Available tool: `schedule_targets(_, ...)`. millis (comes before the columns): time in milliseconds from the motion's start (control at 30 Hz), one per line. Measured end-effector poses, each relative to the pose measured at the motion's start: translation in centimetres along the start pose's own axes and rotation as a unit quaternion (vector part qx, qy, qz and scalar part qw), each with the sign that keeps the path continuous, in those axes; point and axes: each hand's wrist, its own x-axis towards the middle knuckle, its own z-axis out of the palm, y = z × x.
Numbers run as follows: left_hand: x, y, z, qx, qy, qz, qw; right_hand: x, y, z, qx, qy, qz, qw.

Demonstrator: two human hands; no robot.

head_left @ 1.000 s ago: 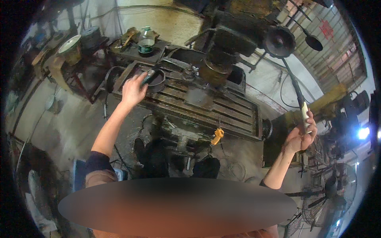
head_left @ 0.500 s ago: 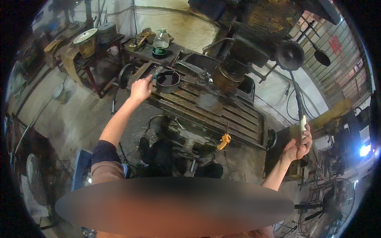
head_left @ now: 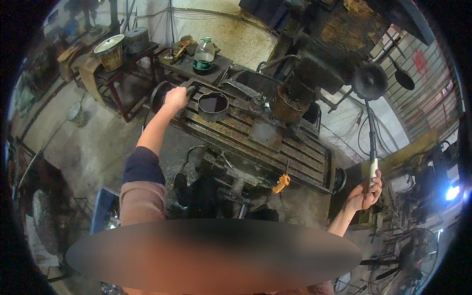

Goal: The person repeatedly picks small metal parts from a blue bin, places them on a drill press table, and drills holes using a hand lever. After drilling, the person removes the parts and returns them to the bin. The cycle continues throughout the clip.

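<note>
Over the left end of the slotted machine table [head_left: 300,152], my left hand [head_left: 176,98] is closed in a fist. A short dark piece shows just past its knuckles, too unclear to name. To the right of this hand, a round dark pot [head_left: 212,115] with black liquid in it stands on the table. Far to the right, my right hand [head_left: 366,194] is closed around the cream-coloured handle [head_left: 373,168] of a long black lever [head_left: 370,125]. The lever runs up to a round black hub [head_left: 369,81] on the machine.
A brown, dirty machine head [head_left: 290,103] hangs over the table. A yellow-handled tool [head_left: 281,183] sits at the table's front edge. Behind stand a plastic bottle [head_left: 203,56] and a bucket [head_left: 109,53] on benches. A fan [head_left: 405,260] stands at the lower right.
My left hand has drawn slightly left and up from the pot, its extended finger now curled in. My right hand stays on the lever handle, slightly lower in view. The whole view has shifted a little.
</note>
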Motion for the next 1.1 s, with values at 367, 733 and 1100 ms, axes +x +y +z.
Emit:
schedule_targets(367, 0.5, 0.2, 0.4, 0.086, -0.055, 0.069, 0.992, 1.6, -1.2, -0.2, -0.03, -0.035, 0.006, 0.999)
schedule_targets(733, -3.5, 0.5, -9.4, 0.173, -0.28, 0.111, 0.938, 4.2, -2.3, -0.7, 0.011, -0.064, 0.051, 0.997)
schedule_targets(1100, -2.4, 1.3, -14.1, 0.144, -0.366, 0.129, 0.911, 6.7, -2.5, -1.1, -0.039, -0.086, 0.037, 0.995)
